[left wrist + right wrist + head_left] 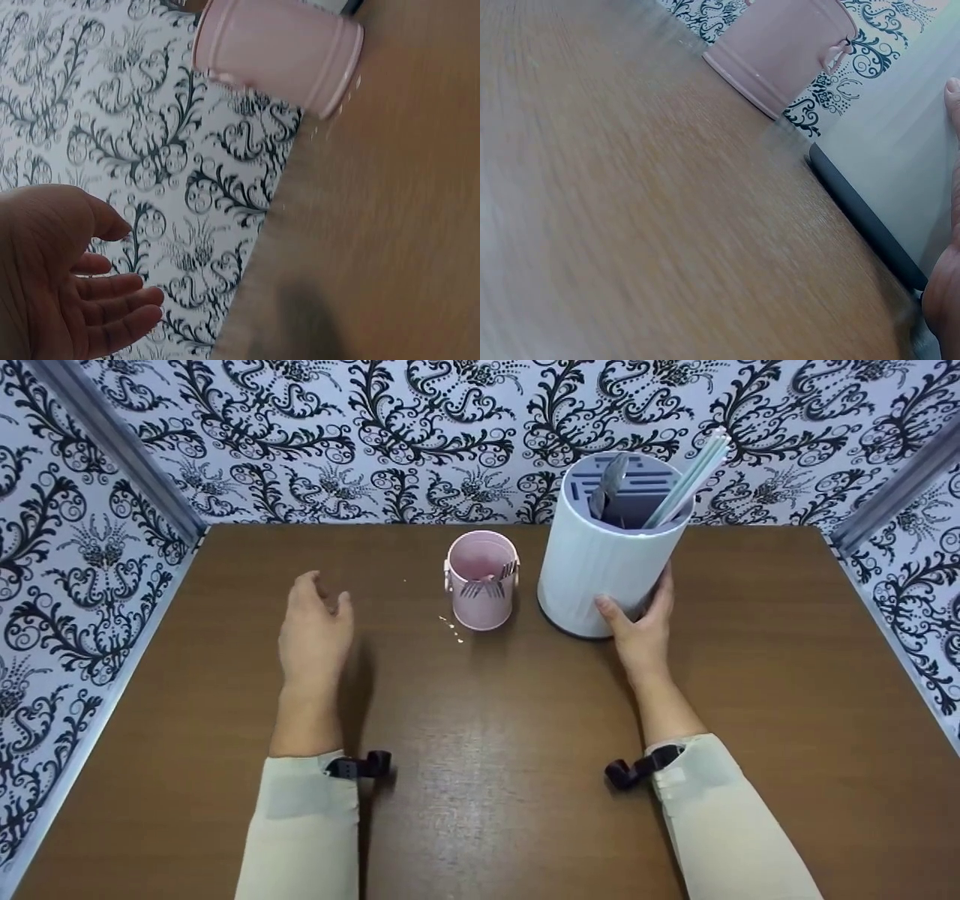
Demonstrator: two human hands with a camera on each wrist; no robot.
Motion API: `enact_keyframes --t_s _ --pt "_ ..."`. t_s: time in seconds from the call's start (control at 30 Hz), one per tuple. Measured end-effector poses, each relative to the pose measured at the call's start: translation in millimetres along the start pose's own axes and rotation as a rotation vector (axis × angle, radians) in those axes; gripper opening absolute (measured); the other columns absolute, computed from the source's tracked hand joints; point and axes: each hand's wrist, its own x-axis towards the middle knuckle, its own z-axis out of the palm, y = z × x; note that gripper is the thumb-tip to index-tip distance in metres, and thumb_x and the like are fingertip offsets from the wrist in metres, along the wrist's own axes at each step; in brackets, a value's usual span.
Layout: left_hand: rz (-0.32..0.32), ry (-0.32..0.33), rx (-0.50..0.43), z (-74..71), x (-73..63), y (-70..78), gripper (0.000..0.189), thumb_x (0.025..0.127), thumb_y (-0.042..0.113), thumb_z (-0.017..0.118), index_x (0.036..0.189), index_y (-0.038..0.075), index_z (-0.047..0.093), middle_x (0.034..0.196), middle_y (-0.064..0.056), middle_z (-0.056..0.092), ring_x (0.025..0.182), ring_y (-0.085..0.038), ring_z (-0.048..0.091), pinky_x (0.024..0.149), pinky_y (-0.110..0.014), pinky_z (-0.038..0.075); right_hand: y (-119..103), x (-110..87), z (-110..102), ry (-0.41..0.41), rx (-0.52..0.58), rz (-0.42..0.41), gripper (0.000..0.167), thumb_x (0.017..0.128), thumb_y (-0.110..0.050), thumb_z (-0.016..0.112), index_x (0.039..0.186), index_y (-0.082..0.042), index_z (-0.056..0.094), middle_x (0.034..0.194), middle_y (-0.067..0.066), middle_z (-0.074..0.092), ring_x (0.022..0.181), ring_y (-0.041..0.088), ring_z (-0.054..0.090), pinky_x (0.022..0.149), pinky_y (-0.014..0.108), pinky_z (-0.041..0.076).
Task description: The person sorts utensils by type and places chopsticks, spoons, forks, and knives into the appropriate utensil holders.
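Observation:
My right hand (646, 634) grips a tall white utensil holder (600, 574) low on its right side, thumb across the front and fingers around the far side. Its slotted grey top holds metal spoons (611, 484) and a bunch of pale green sticks (690, 484). In the right wrist view, the holder's dark base rim (862, 221) is close to the table. Left of it stands a pink bucket-shaped cup (484, 604) with several forks (484, 587) showing tines up at its rim. My left hand (315, 622) is over the table left of the cup, fingers loosely bent, holding nothing.
Small pale crumbs (451, 626) lie on the brown table (480, 720) beside the cup. Patterned panels (450, 442) rise behind the table's back edge and along both sides, with grey metal posts (135, 450) at the corners.

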Motion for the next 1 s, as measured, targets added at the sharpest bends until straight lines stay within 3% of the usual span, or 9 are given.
enact_keyframes --t_s 0.23,0.4,0.6,0.77,1.0 --pt "-0.114 -0.171 0.081 -14.7 5.9 -23.5 0.068 0.108 0.034 0.051 0.16 0.001 0.025 0.158 -0.026 0.042 0.138 -0.046 0.051 0.113 -0.06 0.044 -0.3 2.0 1.4 0.004 0.038 -0.023 0.111 0.082 -0.022 0.082 0.166 -0.007 0.01 0.171 0.013 0.017 0.156 0.024 0.02 0.13 0.034 0.014" --pt "-0.164 -0.272 0.149 -21.0 9.5 -34.8 0.076 0.107 0.038 0.051 0.163 0.0 0.016 0.156 -0.031 0.041 0.137 -0.049 0.049 0.113 -0.064 0.041 -0.5 2.2 2.3 0.006 0.046 -0.016 0.112 0.082 -0.02 0.081 0.166 -0.007 0.009 0.171 0.012 0.017 0.156 0.023 0.02 0.129 0.032 0.015" --pt "-0.211 -0.383 0.251 -27.4 5.7 -42.2 0.082 0.104 0.04 0.054 0.158 -0.01 0.018 0.152 -0.039 0.04 0.14 -0.054 0.044 0.114 -0.066 0.04 -0.5 2.7 2.0 0.008 0.023 -0.009 0.112 0.082 -0.022 0.082 0.167 -0.008 0.009 0.172 0.013 0.017 0.156 0.023 0.02 0.13 0.032 0.014" --pt "-0.24 -0.448 0.314 -31.8 0.8 -45.6 0.079 0.101 0.036 0.056 0.153 -0.015 0.025 0.146 -0.04 0.045 0.134 -0.052 0.049 0.111 -0.064 0.044 0.7 2.2 1.5 0.01 0.035 -0.009 0.111 0.083 -0.021 0.081 0.167 -0.009 0.009 0.172 0.012 0.016 0.156 0.023 0.02 0.13 0.034 0.014" --pt "-0.243 -0.499 0.435 -37.5 -0.8 -52.4 0.053 0.097 0.027 0.054 0.132 -0.013 0.056 0.134 -0.033 0.059 0.111 -0.041 0.059 0.099 -0.062 0.051 0.7 0.0 1.3 0.009 0.012 0.0 0.114 0.082 -0.026 0.084 0.167 -0.009 0.01 0.172 0.012 0.016 0.157 0.023 0.019 0.13 0.034 0.013"
